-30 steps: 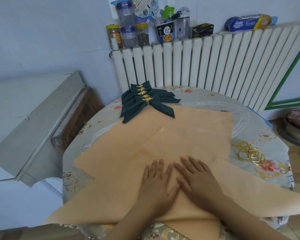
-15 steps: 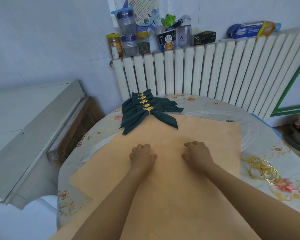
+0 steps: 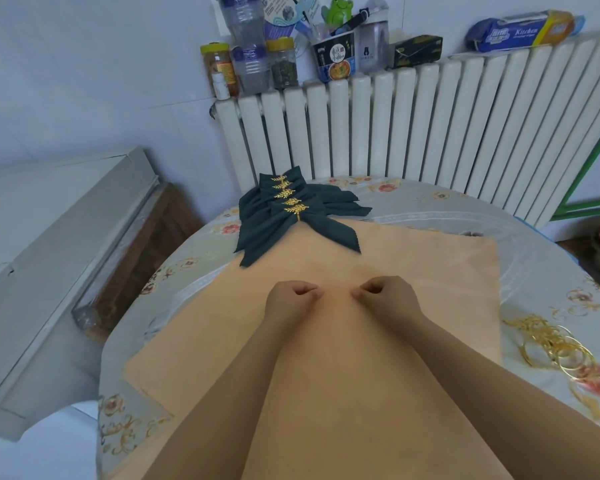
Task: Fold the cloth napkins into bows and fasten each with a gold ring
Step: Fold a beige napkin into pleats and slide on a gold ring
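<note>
A large orange cloth napkin (image 3: 430, 268) lies spread flat over the round table, with other orange layers showing under it at the left. My left hand (image 3: 291, 299) and my right hand (image 3: 385, 297) sit close together at its middle. Both have their fingers curled, and the fingertips pinch the cloth. At the far side lies a stack of dark green napkin bows (image 3: 284, 223), each fastened with a gold leaf ring. A loose pile of gold rings (image 3: 555, 344) rests on the table to the right.
The table (image 3: 541, 258) has a floral cover and stands against a white radiator (image 3: 430, 133). Jars, bottles and boxes (image 3: 250, 64) line the radiator's top. A grey board (image 3: 66, 254) leans at the left, beside the table's edge.
My hands went from lying flat near the front edge to reaching out over the napkin with fingers curled. Since half a second ago they have drawn closer together.
</note>
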The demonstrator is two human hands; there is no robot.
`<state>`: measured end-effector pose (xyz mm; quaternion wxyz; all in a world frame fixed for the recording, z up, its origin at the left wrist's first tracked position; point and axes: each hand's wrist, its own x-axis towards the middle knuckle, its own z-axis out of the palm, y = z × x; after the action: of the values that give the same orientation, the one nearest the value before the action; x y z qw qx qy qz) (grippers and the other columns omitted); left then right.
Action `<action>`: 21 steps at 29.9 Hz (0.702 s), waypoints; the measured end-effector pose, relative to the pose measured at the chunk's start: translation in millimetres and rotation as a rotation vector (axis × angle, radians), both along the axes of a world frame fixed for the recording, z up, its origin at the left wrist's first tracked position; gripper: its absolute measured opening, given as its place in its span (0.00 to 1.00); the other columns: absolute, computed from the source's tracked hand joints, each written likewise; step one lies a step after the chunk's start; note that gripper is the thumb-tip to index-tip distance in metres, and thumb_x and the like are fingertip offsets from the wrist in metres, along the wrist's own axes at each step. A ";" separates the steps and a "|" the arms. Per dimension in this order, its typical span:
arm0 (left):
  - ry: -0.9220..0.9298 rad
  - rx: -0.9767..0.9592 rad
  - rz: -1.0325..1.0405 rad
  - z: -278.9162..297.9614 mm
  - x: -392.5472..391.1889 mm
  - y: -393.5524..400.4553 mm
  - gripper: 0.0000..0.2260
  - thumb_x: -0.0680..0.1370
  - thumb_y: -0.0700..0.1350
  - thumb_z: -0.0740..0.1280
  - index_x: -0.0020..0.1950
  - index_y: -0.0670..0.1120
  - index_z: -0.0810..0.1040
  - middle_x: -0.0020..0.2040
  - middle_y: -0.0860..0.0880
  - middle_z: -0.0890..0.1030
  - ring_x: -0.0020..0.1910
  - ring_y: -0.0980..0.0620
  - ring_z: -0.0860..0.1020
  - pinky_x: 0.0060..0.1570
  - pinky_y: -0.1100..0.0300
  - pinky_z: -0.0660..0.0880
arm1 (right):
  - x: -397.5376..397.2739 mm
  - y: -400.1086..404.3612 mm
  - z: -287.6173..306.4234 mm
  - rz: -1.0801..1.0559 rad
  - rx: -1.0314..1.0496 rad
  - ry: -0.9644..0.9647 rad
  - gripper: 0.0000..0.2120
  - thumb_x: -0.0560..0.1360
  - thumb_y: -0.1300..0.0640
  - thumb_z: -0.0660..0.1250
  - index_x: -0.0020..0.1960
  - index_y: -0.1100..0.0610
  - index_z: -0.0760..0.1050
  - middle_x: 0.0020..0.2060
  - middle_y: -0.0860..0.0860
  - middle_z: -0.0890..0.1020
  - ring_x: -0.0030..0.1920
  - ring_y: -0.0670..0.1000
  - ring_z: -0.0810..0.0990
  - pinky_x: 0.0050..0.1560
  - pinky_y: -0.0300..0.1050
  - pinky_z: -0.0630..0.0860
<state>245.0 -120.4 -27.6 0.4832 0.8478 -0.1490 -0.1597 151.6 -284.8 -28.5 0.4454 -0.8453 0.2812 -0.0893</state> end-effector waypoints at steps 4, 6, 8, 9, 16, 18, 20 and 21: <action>0.008 -0.015 0.026 -1.8 2.0 0.1 0.07 0.74 0.47 0.71 0.49 0.48 0.84 0.48 0.52 0.83 0.51 0.55 0.78 0.49 0.63 0.71 | 2.6 -1.2 -0.7 0.006 -0.006 0.006 0.07 0.72 0.49 0.70 0.43 0.51 0.83 0.42 0.46 0.82 0.48 0.49 0.79 0.54 0.46 0.74; -0.001 -0.007 0.029 -1.8 2.9 -0.8 0.07 0.74 0.48 0.71 0.49 0.48 0.84 0.48 0.52 0.83 0.51 0.55 0.78 0.49 0.62 0.71 | 3.1 -2.6 -1.5 0.015 -0.020 0.012 0.08 0.73 0.49 0.69 0.44 0.52 0.83 0.41 0.46 0.81 0.48 0.49 0.79 0.54 0.46 0.74; -0.006 0.013 0.034 -2.9 4.3 -2.8 0.08 0.74 0.49 0.71 0.49 0.48 0.84 0.48 0.52 0.83 0.50 0.55 0.78 0.50 0.61 0.72 | 4.2 -4.4 -3.2 0.027 -0.045 0.018 0.09 0.74 0.48 0.68 0.45 0.52 0.83 0.41 0.46 0.81 0.48 0.49 0.79 0.54 0.45 0.74; -0.006 0.021 0.040 -2.8 4.6 -3.5 0.08 0.74 0.49 0.71 0.49 0.48 0.84 0.48 0.52 0.83 0.50 0.54 0.78 0.50 0.61 0.72 | 4.6 -5.2 -4.1 0.034 -0.060 0.019 0.09 0.74 0.48 0.68 0.45 0.52 0.83 0.42 0.46 0.82 0.48 0.49 0.79 0.53 0.45 0.74; 0.001 0.012 0.031 -0.6 2.3 -5.2 0.05 0.74 0.49 0.70 0.47 0.50 0.84 0.44 0.56 0.82 0.47 0.58 0.78 0.46 0.63 0.71 | 6.5 -6.3 -7.1 0.079 -0.143 0.042 0.10 0.76 0.48 0.65 0.45 0.50 0.83 0.45 0.46 0.83 0.47 0.48 0.78 0.50 0.43 0.72; -0.006 -0.030 0.016 0.7 0.2 -3.9 0.04 0.74 0.48 0.70 0.46 0.51 0.84 0.44 0.58 0.82 0.47 0.60 0.77 0.45 0.65 0.70 | 5.6 -5.5 -7.5 0.075 -0.129 0.011 0.08 0.76 0.49 0.65 0.47 0.48 0.82 0.45 0.43 0.82 0.48 0.46 0.77 0.53 0.42 0.71; -0.004 -0.105 -0.015 1.8 -3.2 -1.4 0.03 0.75 0.45 0.70 0.47 0.50 0.83 0.44 0.58 0.82 0.47 0.62 0.77 0.43 0.69 0.70 | 2.4 -4.5 -8.0 0.060 -0.043 -0.060 0.06 0.75 0.52 0.67 0.47 0.43 0.82 0.44 0.41 0.81 0.48 0.44 0.77 0.53 0.39 0.70; 0.003 -0.145 -0.036 2.7 -5.9 1.2 0.03 0.75 0.44 0.70 0.46 0.50 0.83 0.44 0.57 0.82 0.46 0.62 0.78 0.42 0.70 0.70 | -0.6 -3.9 -7.9 0.064 0.005 -0.107 0.08 0.74 0.54 0.68 0.44 0.41 0.81 0.44 0.40 0.82 0.47 0.44 0.78 0.51 0.38 0.70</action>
<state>239.2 -119.2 -24.8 0.5406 0.8075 -0.1747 -0.1587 151.0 -288.7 -36.4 0.4644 -0.8469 0.2301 -0.1194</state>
